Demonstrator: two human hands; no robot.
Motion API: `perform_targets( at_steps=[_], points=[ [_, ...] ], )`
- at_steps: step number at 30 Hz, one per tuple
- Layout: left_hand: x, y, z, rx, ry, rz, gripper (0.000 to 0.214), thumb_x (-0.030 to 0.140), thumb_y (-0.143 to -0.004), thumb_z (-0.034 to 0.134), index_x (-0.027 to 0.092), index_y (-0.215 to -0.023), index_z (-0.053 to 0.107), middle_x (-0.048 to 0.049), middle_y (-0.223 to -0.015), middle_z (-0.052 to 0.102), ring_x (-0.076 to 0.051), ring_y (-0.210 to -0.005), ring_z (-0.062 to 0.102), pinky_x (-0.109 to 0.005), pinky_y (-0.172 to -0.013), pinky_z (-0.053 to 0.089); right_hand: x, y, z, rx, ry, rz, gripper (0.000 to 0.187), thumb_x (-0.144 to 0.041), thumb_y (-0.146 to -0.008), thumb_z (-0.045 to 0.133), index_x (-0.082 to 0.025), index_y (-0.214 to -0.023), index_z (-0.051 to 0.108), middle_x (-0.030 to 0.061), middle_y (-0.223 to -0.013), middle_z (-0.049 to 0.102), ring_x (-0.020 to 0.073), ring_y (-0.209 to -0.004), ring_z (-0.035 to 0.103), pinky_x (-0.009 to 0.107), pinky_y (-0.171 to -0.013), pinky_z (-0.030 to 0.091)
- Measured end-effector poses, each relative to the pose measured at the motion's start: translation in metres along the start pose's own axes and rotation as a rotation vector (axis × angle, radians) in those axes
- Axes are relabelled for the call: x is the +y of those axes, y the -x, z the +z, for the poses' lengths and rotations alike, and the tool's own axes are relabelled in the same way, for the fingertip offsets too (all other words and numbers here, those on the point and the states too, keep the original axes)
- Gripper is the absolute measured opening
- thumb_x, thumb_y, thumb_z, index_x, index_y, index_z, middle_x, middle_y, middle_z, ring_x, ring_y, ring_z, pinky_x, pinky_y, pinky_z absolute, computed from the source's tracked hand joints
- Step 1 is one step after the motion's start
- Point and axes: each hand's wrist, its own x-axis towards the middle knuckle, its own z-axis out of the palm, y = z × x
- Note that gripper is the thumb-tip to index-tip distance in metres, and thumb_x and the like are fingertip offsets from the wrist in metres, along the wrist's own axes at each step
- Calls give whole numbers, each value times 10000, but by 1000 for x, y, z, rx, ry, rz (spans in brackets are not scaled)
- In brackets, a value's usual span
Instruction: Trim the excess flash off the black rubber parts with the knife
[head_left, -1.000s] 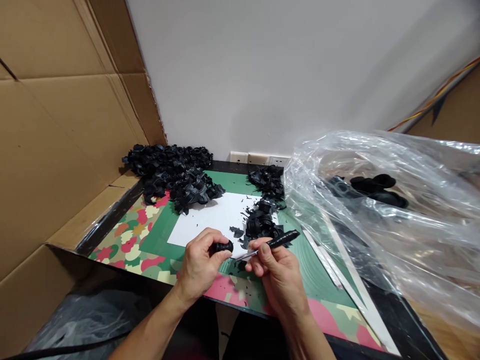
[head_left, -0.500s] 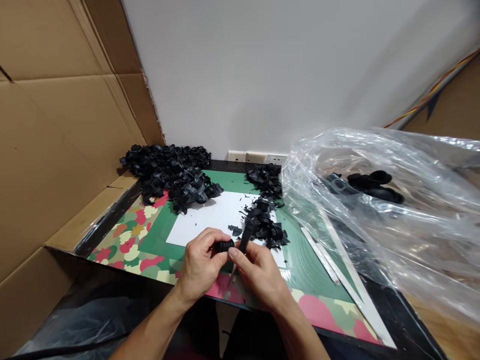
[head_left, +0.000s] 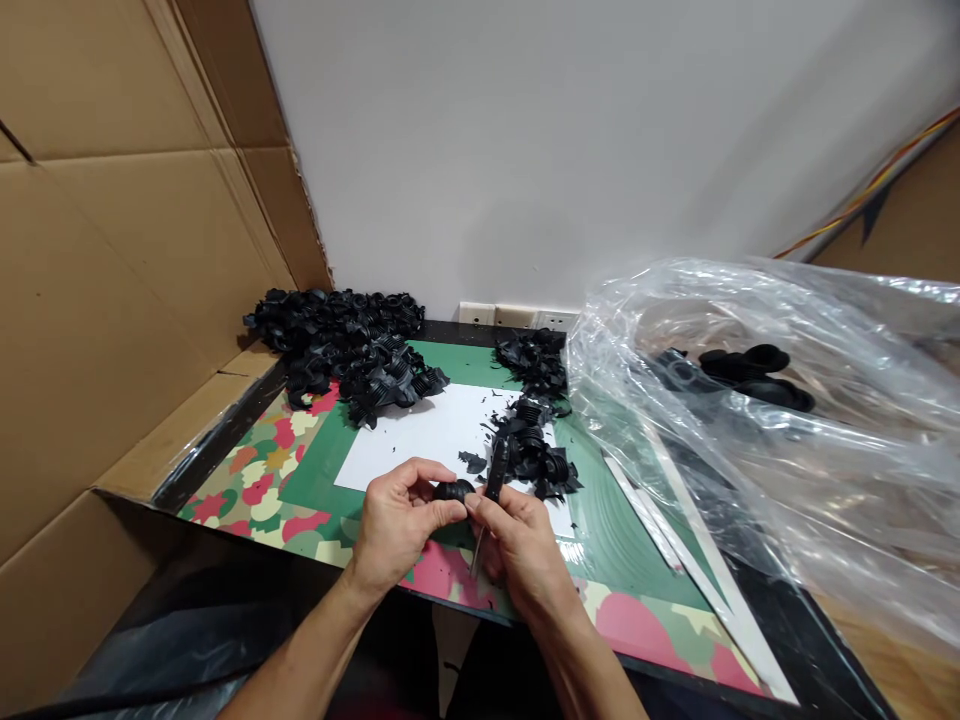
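My left hand [head_left: 397,520] pinches a small black ribbed rubber bellows [head_left: 451,490] between thumb and fingertips, over the front of the mat. My right hand [head_left: 521,535] is closed around a slim black-handled tool [head_left: 497,468] whose thin pointed metal end slants down towards me. Its thumb and fingertip touch the near end of the bellows. I cannot make out the exact kind of tool. Just beyond, a loose group of ribbed black pieces [head_left: 532,440] with ragged flaps lies on and beside a white sheet [head_left: 405,430], among small black scraps.
A large heap of black rubber pieces [head_left: 337,340] sits at the back left, beside cardboard [head_left: 135,250]. On the right, a clear plastic bag [head_left: 637,300] holds black parts [head_left: 750,370]. White strips [head_left: 660,530] lie on the green mat [head_left: 600,520]. Sockets [head_left: 514,317] line the wall's foot.
The bellows has turned slightly in my fingers. The tool's metal end has swung a little to the right and stands steeper, and my left fingers have loosened somewhat.
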Motion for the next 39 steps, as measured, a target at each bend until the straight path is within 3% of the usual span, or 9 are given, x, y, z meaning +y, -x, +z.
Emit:
perform_targets(
  at_steps=[8, 20, 26, 30, 33, 39],
  points=[
    [-3, -2, -1, 3, -28, 116, 222, 132, -530, 811, 168, -729, 718, -18, -745, 675, -118, -602, 560, -203, -515, 431, 1, -2, 2, -3, -1, -27, 325, -407, -612, 736, -180, -535, 518, -92, -348, 386, 37, -273, 265, 197, -294, 168],
    [-1, -2, -1, -56, -117, 233, 266, 71, -549, 781, 184, -783, 721, -17, -826, 663, -97, -584, 512, -194, -494, 401, -2, -3, 1, 4, 35, -21, 332, -431, -594, 742, -166, -570, 545, -100, -347, 376, 35, -276, 266, 189, -304, 181],
    [7, -3, -2, -77, -53, 82, 276, 78, -529, 768, 162, -786, 717, -24, -794, 653, -86, -555, 505, -179, -456, 385, -3, -6, -2, 29, 14, -16, 333, -446, -604, 749, -156, -609, 584, -90, -383, 411, 40, -280, 286, 191, -315, 197],
    [6, -8, -8, -47, 115, -127, 321, 125, -514, 780, 145, -819, 680, 51, -522, 556, -78, -464, 494, -176, -448, 394, -14, -3, -15, 103, -28, -136, 300, -436, -653, 730, -146, -708, 672, -31, -557, 544, 76, -433, 447, 209, -432, 353],
    [2, -10, -13, -41, 163, -163, 333, 126, -518, 787, 138, -827, 663, 63, -493, 548, -67, -444, 497, -171, -452, 408, -23, 1, -23, 63, -4, -192, 241, -384, -677, 720, -152, -733, 683, -2, -596, 582, 118, -563, 511, 230, -535, 398],
    [1, -7, -13, -74, 251, -180, 371, 172, -547, 828, 132, -863, 639, -4, -656, 647, -112, -534, 619, -178, -460, 467, -19, 4, -16, 91, 180, -221, 246, -381, -668, 721, -165, -777, 679, -34, -553, 525, 87, -452, 377, 228, -446, 290]
  ],
)
